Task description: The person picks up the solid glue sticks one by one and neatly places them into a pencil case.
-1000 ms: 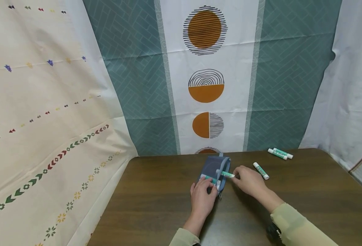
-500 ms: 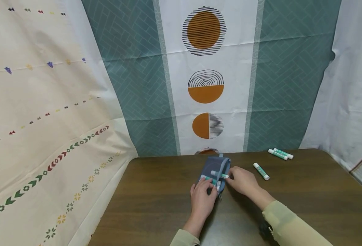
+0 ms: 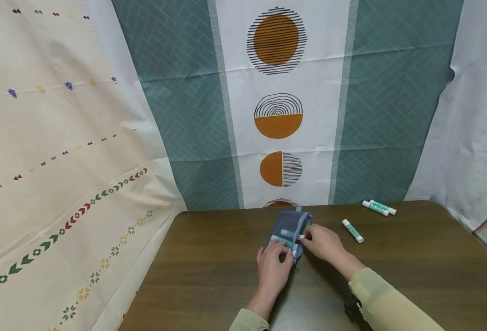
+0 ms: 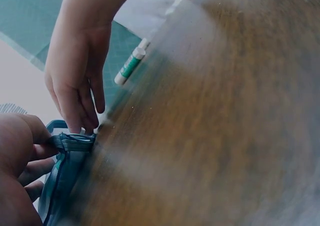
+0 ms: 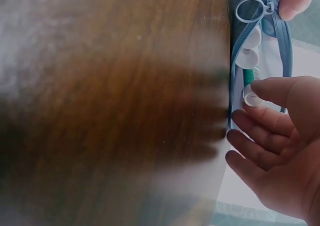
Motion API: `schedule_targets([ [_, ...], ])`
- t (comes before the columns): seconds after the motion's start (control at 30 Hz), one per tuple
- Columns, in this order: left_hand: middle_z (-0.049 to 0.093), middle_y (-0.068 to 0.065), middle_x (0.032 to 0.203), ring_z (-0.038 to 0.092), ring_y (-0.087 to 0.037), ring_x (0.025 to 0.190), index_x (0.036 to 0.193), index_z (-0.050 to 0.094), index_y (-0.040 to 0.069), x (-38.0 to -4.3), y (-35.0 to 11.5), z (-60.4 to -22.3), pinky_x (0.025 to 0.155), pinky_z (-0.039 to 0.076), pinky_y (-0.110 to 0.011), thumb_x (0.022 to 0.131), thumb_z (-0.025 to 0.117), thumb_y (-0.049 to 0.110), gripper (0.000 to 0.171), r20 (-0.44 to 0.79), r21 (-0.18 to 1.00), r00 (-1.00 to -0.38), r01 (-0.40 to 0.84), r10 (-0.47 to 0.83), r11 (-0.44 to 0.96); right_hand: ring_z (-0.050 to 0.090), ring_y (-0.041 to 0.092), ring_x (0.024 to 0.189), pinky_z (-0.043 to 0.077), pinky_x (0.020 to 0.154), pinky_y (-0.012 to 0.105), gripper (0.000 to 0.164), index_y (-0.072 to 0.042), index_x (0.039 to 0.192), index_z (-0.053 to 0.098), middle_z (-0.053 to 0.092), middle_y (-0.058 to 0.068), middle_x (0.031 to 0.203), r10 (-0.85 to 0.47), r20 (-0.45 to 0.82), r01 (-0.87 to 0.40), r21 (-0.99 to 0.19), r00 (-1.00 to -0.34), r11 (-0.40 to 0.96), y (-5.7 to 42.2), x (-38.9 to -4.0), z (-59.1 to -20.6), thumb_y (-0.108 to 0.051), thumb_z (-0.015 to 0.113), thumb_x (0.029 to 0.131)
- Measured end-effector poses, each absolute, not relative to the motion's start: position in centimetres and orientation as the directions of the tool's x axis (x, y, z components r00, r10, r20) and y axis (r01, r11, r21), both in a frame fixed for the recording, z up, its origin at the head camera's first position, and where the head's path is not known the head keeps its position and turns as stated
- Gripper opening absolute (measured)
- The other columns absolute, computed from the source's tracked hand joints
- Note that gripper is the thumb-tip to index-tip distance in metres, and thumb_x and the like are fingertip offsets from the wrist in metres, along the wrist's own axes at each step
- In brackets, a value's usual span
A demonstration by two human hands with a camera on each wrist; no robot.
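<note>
the right hand (image 3: 323, 241) has moved left since a second ago, and the tube it holds has gone deeper into the pouch (image 3: 283, 220). only the white end of that tube (image 5: 253, 99) pokes out of the right side, pinched by the thumb and a finger. the left hand (image 3: 274, 264) looks the same as before, pinching the near edge of the pouch. two more white ends (image 5: 247, 59) show in the pouch's mouth, next to the zipper ring (image 5: 250, 10). the pouch is blue and see-through, and lies on the far middle part of the brown table (image 3: 210, 262). to the right, one loose tube (image 3: 352, 231) lies alone; farther back, a pair of tubes (image 3: 375, 208) lies side by side. their green labels have white writing, too small to read.
</note>
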State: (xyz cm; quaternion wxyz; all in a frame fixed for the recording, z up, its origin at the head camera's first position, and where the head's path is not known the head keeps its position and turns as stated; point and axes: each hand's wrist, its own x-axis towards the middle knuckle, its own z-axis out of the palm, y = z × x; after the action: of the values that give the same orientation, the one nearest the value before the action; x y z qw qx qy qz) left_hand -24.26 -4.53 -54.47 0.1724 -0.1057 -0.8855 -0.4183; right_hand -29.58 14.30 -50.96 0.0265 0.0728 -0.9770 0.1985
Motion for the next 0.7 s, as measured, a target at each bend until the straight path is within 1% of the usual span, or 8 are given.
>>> schedule_targets([
  [0.33, 0.080, 0.001, 0.129, 0.064, -0.026, 0.141, 0.089, 0.082, 0.017, -24.34, -4.54, -54.56, 0.121, 0.030, -0.074, 0.099, 0.076, 0.017, 0.012, 0.381, 0.704, -0.923, 0.328, 0.055, 0.629, 0.072, 0.029, 0.096, 0.061, 0.086, 0.054, 0.023, -0.004, 0.111, 0.081, 0.075, 0.010, 0.106, -0.130, 0.085, -0.154, -0.438, -0.988, 0.885, 14.13, -29.96, -50.95, -0.025, 0.080, 0.100],
  [0.53, 0.080, 0.000, 0.129, 0.064, -0.027, 0.141, 0.089, 0.082, 0.017, -24.27, -4.59, -54.63, 0.120, 0.031, -0.074, 0.099, 0.076, 0.017, 0.012, 0.386, 0.703, -0.921, 0.332, 0.054, 0.629, 0.073, 0.034, 0.103, 0.060, 0.088, 0.056, 0.023, -0.004, 0.113, 0.082, 0.076, 0.013, 0.110, -0.143, 0.099, -0.173, -0.472, -0.985, 0.864, 13.99, -29.99, -51.08, -0.024, 0.079, 0.101],
  [0.7, 0.080, 0.000, 0.129, 0.064, -0.027, 0.141, 0.088, 0.081, 0.017, -24.33, -4.64, -54.57, 0.120, 0.030, -0.075, 0.099, 0.076, 0.016, 0.012, 0.388, 0.703, -0.920, 0.333, 0.054, 0.628, 0.072, 0.038, 0.109, 0.060, 0.089, 0.058, 0.025, -0.005, 0.115, 0.084, 0.076, 0.015, 0.116, -0.159, 0.109, -0.192, -0.472, -0.981, 0.861, 13.73, -29.87, -50.97, -0.025, 0.079, 0.101],
])
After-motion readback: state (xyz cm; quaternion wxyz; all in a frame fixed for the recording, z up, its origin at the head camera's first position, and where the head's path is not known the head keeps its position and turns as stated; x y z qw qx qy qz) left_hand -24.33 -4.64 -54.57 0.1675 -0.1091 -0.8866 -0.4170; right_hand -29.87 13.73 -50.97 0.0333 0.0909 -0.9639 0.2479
